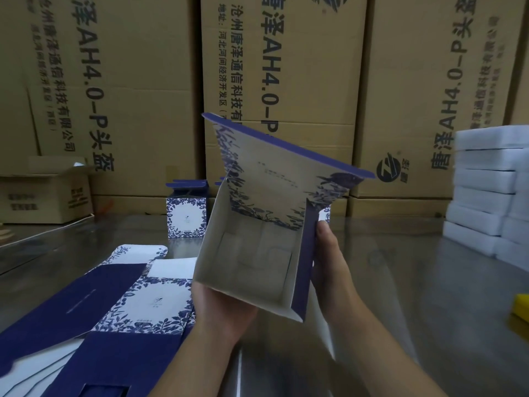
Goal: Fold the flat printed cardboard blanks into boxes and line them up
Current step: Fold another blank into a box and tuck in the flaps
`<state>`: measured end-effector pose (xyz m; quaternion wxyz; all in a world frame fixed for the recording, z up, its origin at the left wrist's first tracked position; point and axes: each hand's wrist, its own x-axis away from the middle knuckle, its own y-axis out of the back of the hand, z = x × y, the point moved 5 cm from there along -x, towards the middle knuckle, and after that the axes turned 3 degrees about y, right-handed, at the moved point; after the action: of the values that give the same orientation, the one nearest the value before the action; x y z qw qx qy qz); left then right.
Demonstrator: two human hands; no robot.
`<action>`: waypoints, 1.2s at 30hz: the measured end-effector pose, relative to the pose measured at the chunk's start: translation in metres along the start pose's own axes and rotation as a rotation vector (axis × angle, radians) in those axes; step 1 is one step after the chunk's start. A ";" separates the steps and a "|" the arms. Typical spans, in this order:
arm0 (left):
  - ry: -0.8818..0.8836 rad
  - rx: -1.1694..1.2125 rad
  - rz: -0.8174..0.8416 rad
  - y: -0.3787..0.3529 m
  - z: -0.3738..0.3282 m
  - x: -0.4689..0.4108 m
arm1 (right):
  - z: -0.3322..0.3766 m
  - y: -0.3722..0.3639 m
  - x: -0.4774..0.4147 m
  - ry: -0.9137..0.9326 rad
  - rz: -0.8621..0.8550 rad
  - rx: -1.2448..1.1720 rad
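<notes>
I hold a half-formed blue and white printed box (252,259) above the steel table, its open end facing me and its lid flap (286,167) raised behind. My left hand (226,313) cups it from underneath at the near left corner. My right hand (329,262) grips its dark blue right wall, thumb along the edge. A pile of flat printed blanks (120,305) lies on the table at the lower left. One finished box (186,213) stands farther back, and a sliver of a second finished box (325,214) shows behind the one I hold.
Tall brown shipping cartons (286,67) form a wall along the back of the steel table (415,282). A small open carton (45,193) sits at the left. Stacked white trays (486,193) stand at the right, and a yellow object (522,309) pokes in at the right edge.
</notes>
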<state>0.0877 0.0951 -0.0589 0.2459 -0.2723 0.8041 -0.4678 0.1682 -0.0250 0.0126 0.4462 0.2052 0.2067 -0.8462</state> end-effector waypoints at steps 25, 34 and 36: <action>-0.063 -0.438 -0.284 -0.004 -0.004 0.000 | -0.015 0.008 0.013 0.077 -0.283 0.344; 0.054 -0.555 -0.254 -0.008 0.004 0.003 | -0.015 0.008 0.013 0.179 -0.268 0.513; 0.052 -0.571 -0.266 -0.009 0.004 0.005 | -0.017 0.011 0.013 0.165 -0.276 0.541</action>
<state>0.0888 0.0856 -0.0537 0.0754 -0.4210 0.8662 -0.2583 0.1735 -0.0297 -0.0104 0.2382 0.3543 0.0355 -0.9036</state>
